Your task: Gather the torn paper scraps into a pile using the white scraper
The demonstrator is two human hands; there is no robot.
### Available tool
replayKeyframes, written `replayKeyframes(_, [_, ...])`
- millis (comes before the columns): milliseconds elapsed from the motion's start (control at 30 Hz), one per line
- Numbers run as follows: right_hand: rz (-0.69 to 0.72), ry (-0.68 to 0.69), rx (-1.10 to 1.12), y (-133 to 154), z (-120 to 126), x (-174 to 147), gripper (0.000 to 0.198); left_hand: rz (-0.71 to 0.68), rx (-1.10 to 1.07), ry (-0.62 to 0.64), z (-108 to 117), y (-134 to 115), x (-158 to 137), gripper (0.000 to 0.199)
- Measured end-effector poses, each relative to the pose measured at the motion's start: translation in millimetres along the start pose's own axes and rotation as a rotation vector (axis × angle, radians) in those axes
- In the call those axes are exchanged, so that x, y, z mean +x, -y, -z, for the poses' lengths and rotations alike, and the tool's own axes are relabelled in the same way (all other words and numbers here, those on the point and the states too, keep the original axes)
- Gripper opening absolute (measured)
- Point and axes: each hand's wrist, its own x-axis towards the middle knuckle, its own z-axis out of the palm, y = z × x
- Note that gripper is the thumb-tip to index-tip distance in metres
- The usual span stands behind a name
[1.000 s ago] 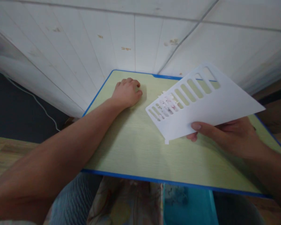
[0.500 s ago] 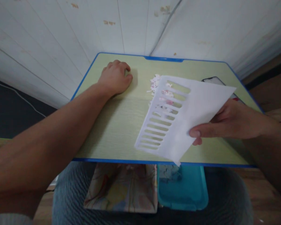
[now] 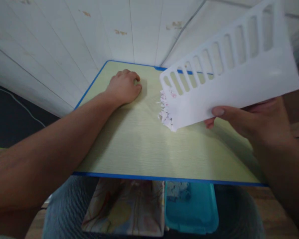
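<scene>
A white sheet (image 3: 229, 89) with a row of long rounded slots along one edge is tilted above the right half of the table. My right hand (image 3: 259, 121) grips its lower edge, thumb on the near face and fingers behind. Just past the sheet's left end lies a small heap of white and pinkish paper scraps (image 3: 166, 114), partly covered by it. My left hand (image 3: 124, 86) rests on the table to the left of the scraps, fingers loosely curled and a gap between thumb and forefinger. Nothing shows in it.
The pale green table (image 3: 129, 142) has a blue rim and stands against a white plank wall (image 3: 144, 30) with a grey cable (image 3: 183, 30). Below its front edge are a patterned fabric box (image 3: 124, 209) and a turquoise container (image 3: 194, 209) with scraps inside.
My right hand has raised and turned the slotted sheet, so its slots now point up and away. The dark-edged flat object at the right is now hidden. My left hand stays in place.
</scene>
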Motion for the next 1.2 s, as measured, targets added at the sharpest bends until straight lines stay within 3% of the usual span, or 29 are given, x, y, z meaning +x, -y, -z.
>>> replayKeyframes(133, [0.086,-0.083,-0.234,-8.6,10.5,-3.0,0.024,0.109,0.009,-0.038,4.7,-12.2,-6.5,0.047])
replayKeyframes(433, [-0.008,0.074,-0.396,-10.1,5.2,0.8,0.039,0.058,-0.002,-0.096,-7.0,3.5,4.4,0.046])
replayKeyframes(667, [0.012,0.135,-0.363,-7.5,7.6,4.8,0.042,0.044,-0.039,-0.139,-16.1,10.8,10.3,0.048])
replayKeyframes(967, [-0.062,-0.039,-0.331,-11.2,4.0,6.9,0.042,0.071,0.006,-0.084,-6.8,1.1,3.8,0.049])
replayKeyframes(1200, [-0.16,0.051,-0.155,-12.2,10.1,1.0,0.035,0.064,-0.04,-0.08,-5.4,1.6,2.8,0.054])
